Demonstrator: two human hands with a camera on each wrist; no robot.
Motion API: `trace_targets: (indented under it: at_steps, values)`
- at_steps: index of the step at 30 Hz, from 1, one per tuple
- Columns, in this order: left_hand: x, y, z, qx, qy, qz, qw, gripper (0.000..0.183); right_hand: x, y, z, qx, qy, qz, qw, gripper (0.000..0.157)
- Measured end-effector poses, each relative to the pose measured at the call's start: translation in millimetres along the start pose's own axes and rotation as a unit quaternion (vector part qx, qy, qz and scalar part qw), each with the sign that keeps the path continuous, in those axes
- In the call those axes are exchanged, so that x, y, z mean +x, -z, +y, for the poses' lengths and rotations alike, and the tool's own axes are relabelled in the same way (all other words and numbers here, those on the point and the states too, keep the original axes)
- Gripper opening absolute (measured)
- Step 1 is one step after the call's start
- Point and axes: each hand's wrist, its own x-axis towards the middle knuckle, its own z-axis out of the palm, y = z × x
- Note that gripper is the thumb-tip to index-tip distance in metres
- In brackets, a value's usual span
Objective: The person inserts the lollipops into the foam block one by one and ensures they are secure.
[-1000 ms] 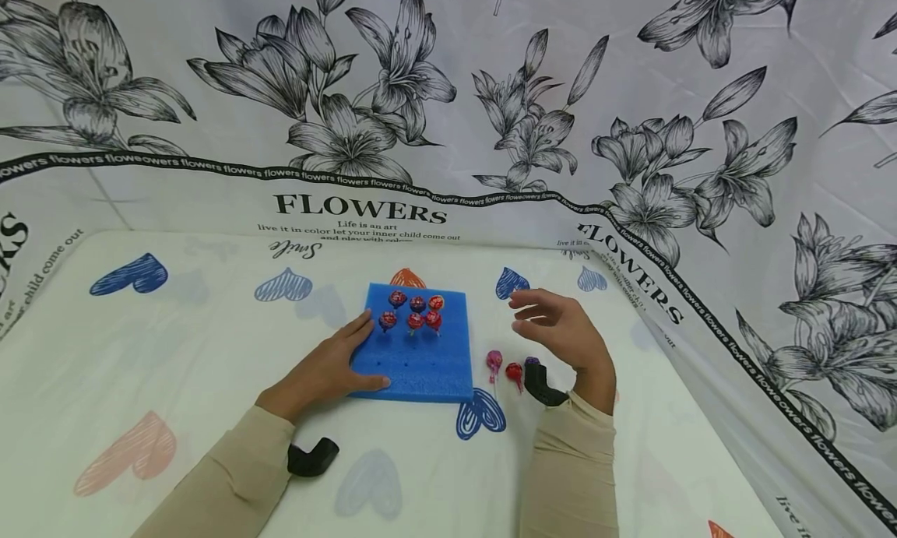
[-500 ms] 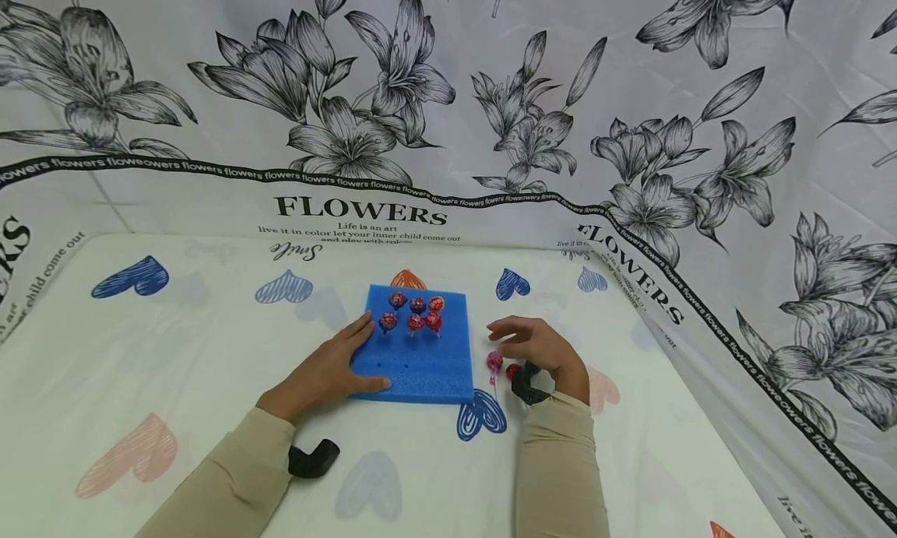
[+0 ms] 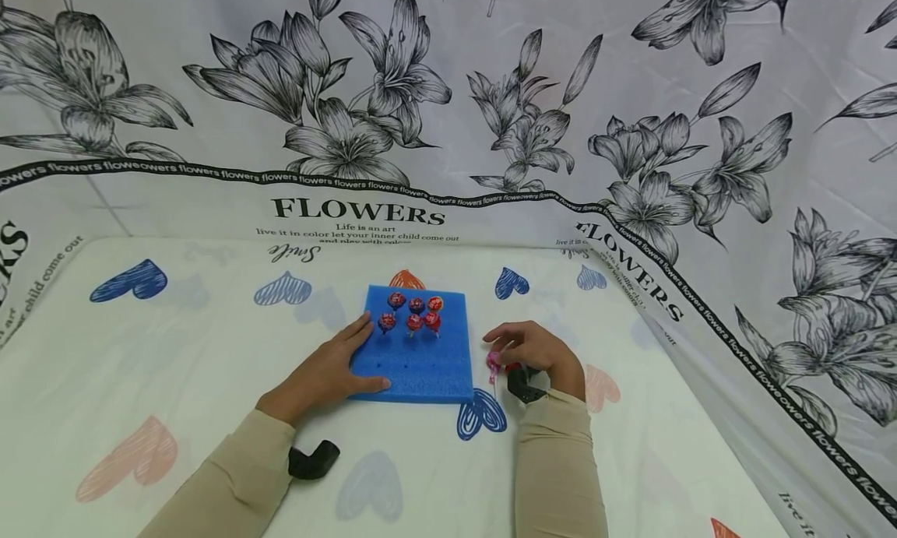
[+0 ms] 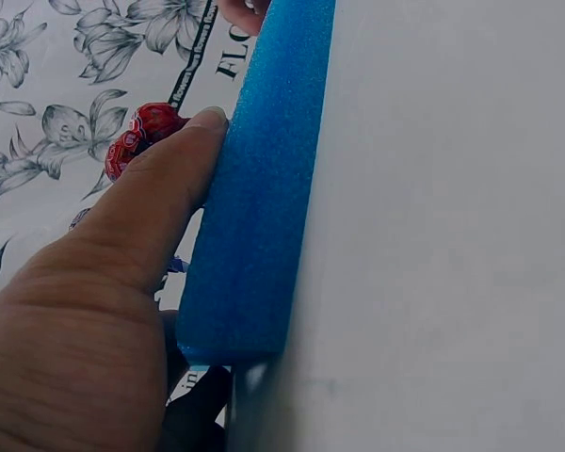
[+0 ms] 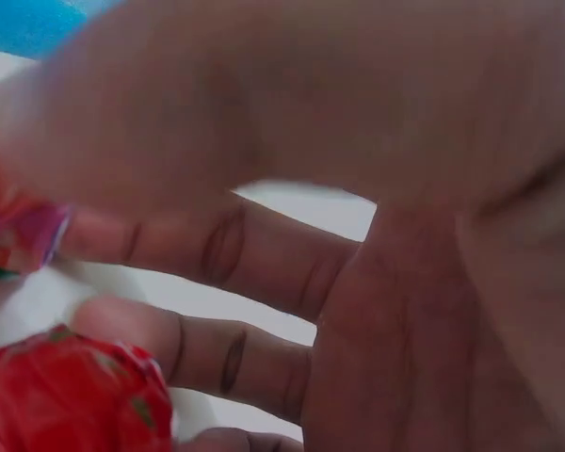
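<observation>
On the pale cloth printed with hearts, a blue foam block lies flat, with six lollipops standing up in it. They make two rows of three toward its far side, their wrapped heads mostly red, the far right one showing some yellow. Nearer the front, small dark holes dot the foam.

The left hand rests against the left side of the block, its fingers stretched straight along that edge and its thumb laid over the near part of the top.

Just to the right of the block, the right hand is low over the cloth, thumb and forefinger pinching a pink lollipop whose stick points toward the front. From where I stand the hand covers a good deal, so I can't be sure how firm that pinch is. A red lollipop lies just beside the pink one, by the tip of the next finger.

Both arms wear beige sleeves, and a small black device sits at each wrist. Behind hangs a white curtain drawn with big black flowers, the word FLOWERS printed large along its lower part.
</observation>
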Motion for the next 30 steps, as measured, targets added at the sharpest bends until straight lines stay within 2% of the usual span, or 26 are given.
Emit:
trace_targets:
  at_steps: [5, 11, 20, 30]
  values:
    - [-1.0, -0.5, -0.6, -0.001, -0.003, 0.003, 1.0, 0.11, -0.4, -1.6, -3.7, -0.015, 0.002, 0.021, 1.0, 0.026]
    - [-0.9, -0.1, -0.4, 0.0, -0.004, 0.004, 1.0, 0.109, -5.2, 1.3, -4.2, -0.026, 0.005, 0.089, 0.996, 0.024]
    - [-1.8, -0.1, -0.3, -0.001, -0.002, 0.002, 1.0, 0.109, -12.0, 4.9, -6.5, 0.045, -0.001, 0.133, 0.99, 0.026]
    - [-1.7, -0.5, -0.7, 0.001, -0.006, 0.005, 1.0, 0.109, -19.2, 13.2, -14.2, 0.111, 0.041, 0.211, 0.97, 0.032]
